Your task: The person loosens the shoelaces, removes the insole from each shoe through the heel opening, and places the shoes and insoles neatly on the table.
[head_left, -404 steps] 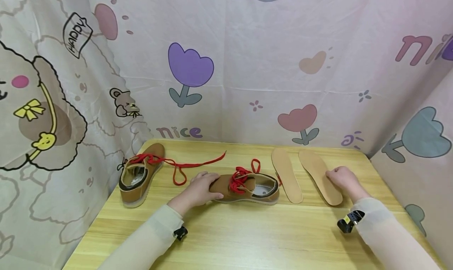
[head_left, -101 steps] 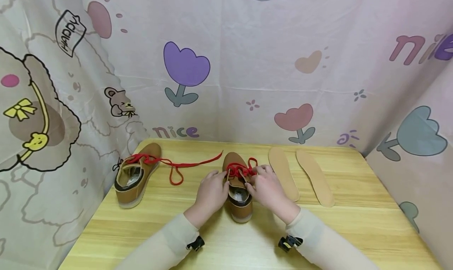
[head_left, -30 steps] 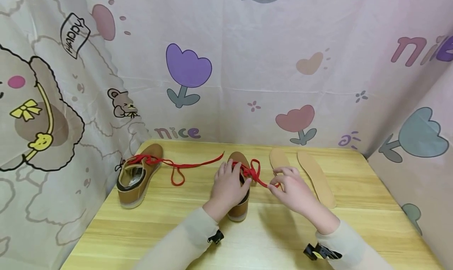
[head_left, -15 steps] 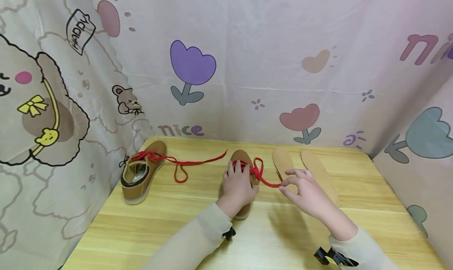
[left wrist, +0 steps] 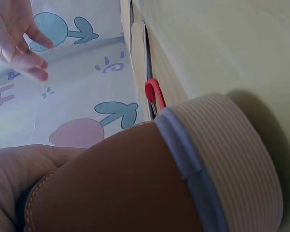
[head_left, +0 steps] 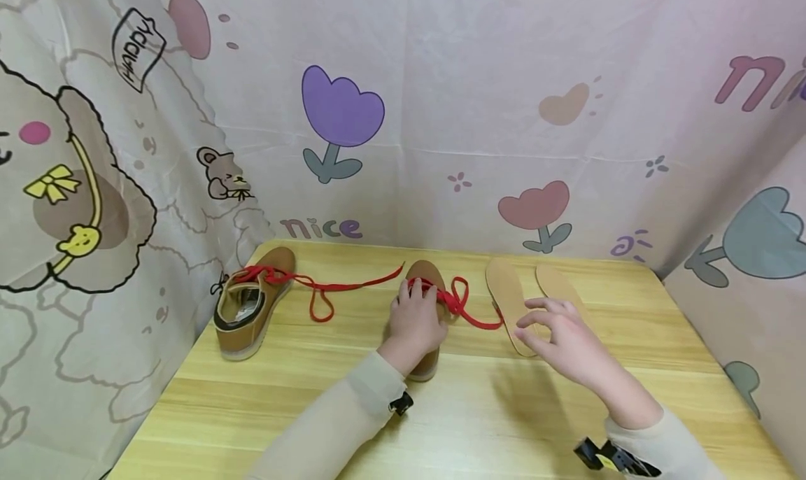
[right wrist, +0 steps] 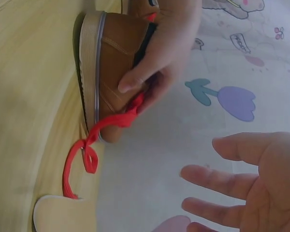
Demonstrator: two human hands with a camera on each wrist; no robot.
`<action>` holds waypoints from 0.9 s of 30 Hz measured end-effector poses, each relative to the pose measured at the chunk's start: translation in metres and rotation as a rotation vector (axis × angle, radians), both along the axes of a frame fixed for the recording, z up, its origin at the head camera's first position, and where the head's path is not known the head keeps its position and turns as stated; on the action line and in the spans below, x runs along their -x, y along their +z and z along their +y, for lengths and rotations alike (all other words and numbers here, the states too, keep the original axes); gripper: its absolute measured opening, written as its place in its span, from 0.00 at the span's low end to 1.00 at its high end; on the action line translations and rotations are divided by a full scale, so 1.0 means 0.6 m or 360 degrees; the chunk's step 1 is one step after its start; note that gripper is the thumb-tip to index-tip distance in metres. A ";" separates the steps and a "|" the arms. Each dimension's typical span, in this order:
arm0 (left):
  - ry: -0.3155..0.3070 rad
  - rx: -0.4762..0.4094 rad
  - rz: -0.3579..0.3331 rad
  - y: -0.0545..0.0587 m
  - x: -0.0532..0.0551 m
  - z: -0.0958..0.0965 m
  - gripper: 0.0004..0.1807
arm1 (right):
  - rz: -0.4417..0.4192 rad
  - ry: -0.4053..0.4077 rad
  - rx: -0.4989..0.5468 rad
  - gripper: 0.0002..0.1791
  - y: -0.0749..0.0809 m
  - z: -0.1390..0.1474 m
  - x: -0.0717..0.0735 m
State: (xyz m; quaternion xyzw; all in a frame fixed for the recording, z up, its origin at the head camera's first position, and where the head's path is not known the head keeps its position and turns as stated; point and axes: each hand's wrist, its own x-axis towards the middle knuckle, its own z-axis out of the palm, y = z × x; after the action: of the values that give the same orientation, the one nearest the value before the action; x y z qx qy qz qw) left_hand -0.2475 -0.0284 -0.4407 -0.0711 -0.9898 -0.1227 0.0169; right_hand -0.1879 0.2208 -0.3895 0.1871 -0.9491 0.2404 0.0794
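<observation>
A brown shoe (head_left: 423, 372) with red laces stands at the middle of the table, toe pointing away. My left hand (head_left: 417, 323) lies over its opening and grips the upper; the right wrist view shows the thumb (right wrist: 135, 79) against its side. The palm hides most of the opening. From the shoe a red lace (head_left: 481, 322) runs right, its end by the left insole (head_left: 506, 291). My right hand (head_left: 563, 340) hovers above the insoles with fingers spread and nothing in them. It also shows, fingers apart, in the right wrist view (right wrist: 261, 188).
A second brown shoe (head_left: 242, 343) stands at the table's left edge, its red lace (head_left: 340, 286) stretched rightward across the wooden table (head_left: 478, 410). A second insole (head_left: 557, 284) lies right of the first, partly behind my right hand. A printed curtain (head_left: 428, 102) surrounds the table's back and sides.
The shoe, first lying sideways, was turned toe away while both hands worked at its laces. My right hand then drew a lace rightward, and has now let go and moved slightly right.
</observation>
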 end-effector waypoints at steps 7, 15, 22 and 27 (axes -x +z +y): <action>0.0024 -0.0003 -0.0022 0.002 0.011 -0.024 0.38 | -0.0029 -0.0017 0.0014 0.09 0.010 0.018 -0.008; 0.0065 -0.0013 -0.0046 0.006 0.025 -0.057 0.38 | -0.0038 -0.0039 -0.0026 0.11 0.015 0.028 -0.015; 0.0087 -0.0052 -0.0063 0.011 0.028 -0.091 0.38 | -0.0020 -0.0056 -0.0028 0.11 0.016 0.035 -0.020; 0.0103 -0.0043 -0.0090 0.013 0.029 -0.119 0.38 | -0.0031 -0.0082 -0.0015 0.13 0.016 0.041 -0.024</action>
State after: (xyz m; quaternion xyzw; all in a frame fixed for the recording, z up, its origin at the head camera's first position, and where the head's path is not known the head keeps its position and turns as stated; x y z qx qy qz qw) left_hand -0.2649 -0.0996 -0.4332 -0.0352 -0.9899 -0.1373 -0.0062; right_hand -0.1737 0.2455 -0.3802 0.1607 -0.9555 0.2356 0.0753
